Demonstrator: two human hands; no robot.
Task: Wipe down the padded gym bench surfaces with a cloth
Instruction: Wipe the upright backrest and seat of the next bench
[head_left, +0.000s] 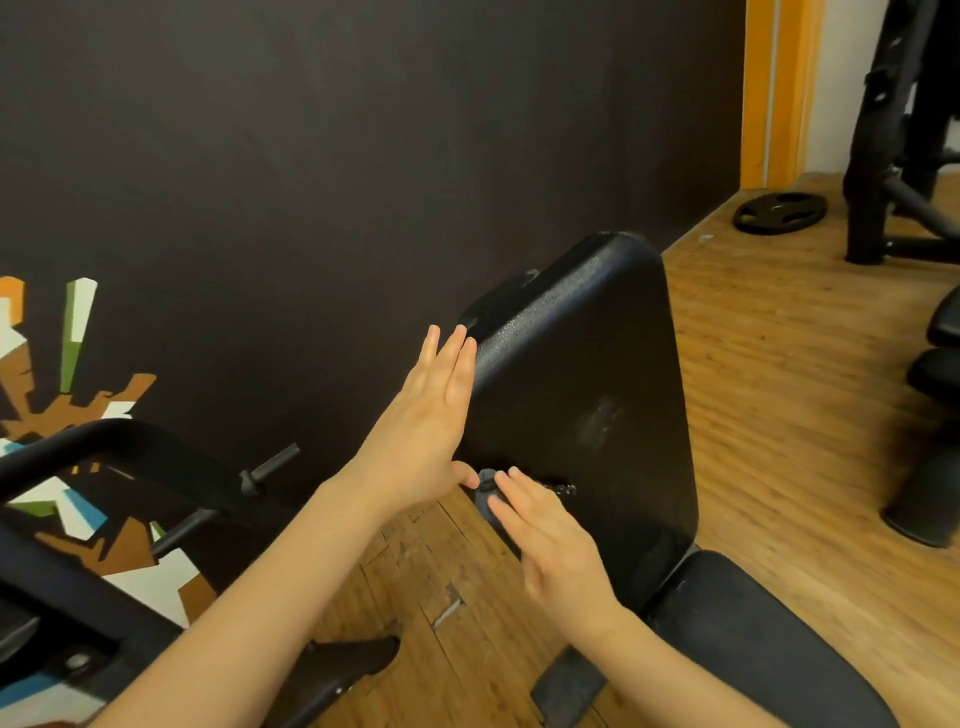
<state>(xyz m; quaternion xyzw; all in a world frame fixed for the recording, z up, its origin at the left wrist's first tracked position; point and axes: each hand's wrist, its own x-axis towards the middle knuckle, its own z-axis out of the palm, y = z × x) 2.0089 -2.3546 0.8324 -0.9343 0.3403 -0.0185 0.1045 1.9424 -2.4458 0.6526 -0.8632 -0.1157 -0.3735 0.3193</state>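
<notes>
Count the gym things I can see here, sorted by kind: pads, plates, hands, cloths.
Bench pads: 2, backrest and seat
Weight plates: 1, plate on the floor
Hands: 2, left hand and right hand
Cloths: 1, small grey cloth between the hands
Total: 6

A dark wall (311, 156) fills my view from nine to twelve o'clock, its painted mural (78, 374) at nine. Wooden floor (779, 389) runs toward three; a weight plate (779, 212) lies at one beside a black rack (883, 156).
</notes>
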